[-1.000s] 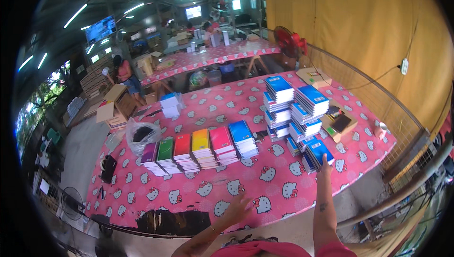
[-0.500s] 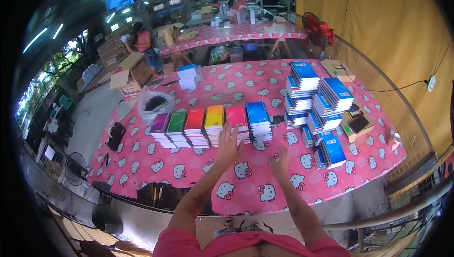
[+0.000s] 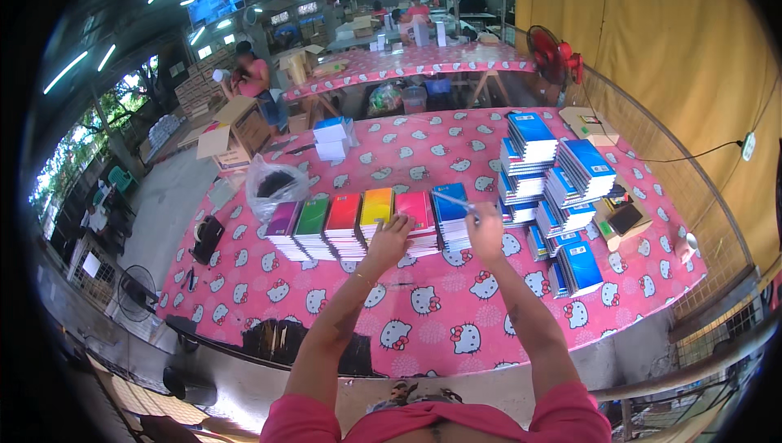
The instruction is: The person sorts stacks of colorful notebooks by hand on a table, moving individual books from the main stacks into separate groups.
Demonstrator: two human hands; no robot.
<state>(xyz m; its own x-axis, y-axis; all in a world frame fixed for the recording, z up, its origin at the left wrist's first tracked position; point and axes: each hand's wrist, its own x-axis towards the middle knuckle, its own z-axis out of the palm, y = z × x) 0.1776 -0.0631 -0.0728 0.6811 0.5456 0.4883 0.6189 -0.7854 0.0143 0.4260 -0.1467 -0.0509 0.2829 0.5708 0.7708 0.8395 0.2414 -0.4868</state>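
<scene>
A row of notebook stacks runs across the table: purple (image 3: pixel 283 221), green (image 3: pixel 313 218), red (image 3: pixel 343 213), yellow (image 3: pixel 376 207), pink (image 3: pixel 418 207) and blue (image 3: pixel 448 213). My left hand (image 3: pixel 390 237) rests at the near edges of the yellow and pink stacks, its fingers apart and holding nothing. Beside the blue stack, my right hand (image 3: pixel 486 229) is closed on a thin pale strip (image 3: pixel 454 202), which slants over the blue covers. Blur hides exactly what the strip is.
Taller piles of blue notebooks (image 3: pixel 584 164) stand to the right. A clear plastic bag (image 3: pixel 275 186), a black tape dispenser (image 3: pixel 208 239) and a white stack (image 3: pixel 331 148) lie around the row. Beyond are an open carton (image 3: pixel 237 129), a red fan (image 3: pixel 554 56) and other people.
My right hand has moved up to the blue stack and now holds a pale strip. My left hand has settled lower, against the yellow and pink stacks. The view has shifted slightly.
</scene>
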